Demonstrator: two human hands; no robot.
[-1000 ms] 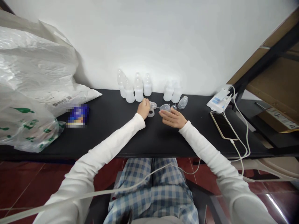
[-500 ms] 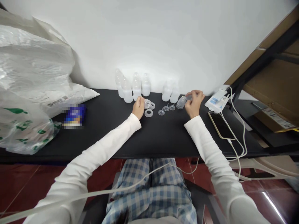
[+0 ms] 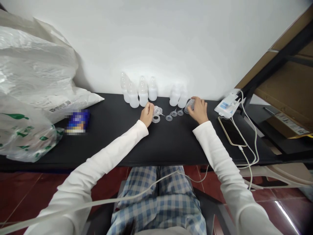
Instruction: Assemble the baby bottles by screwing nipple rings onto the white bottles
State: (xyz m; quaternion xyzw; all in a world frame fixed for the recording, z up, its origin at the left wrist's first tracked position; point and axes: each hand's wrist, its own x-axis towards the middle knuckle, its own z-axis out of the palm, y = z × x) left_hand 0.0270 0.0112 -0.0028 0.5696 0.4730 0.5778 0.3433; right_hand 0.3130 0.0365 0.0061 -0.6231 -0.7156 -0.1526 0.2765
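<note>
We've got both arms out forward, elbows wide. Left forearm [image 3: 105, 160] points 2 o'clock, left hand [image 3: 147, 114] with fingers curled in. Right forearm [image 3: 217, 156] points 11 o'clock, right hand [image 3: 199, 111] with fingers bent, thumb toward 10.

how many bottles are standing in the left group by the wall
4: the leftmost bottle, the second bottle in front and to its right, the third bottle right of that, and the rightmost bottle. None seems hidden.

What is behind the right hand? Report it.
Part of a clear cap shows beside the right hand; the hand covers its other side, and whether more caps are nested there cannot be told. Farther back is the white wall.
</note>
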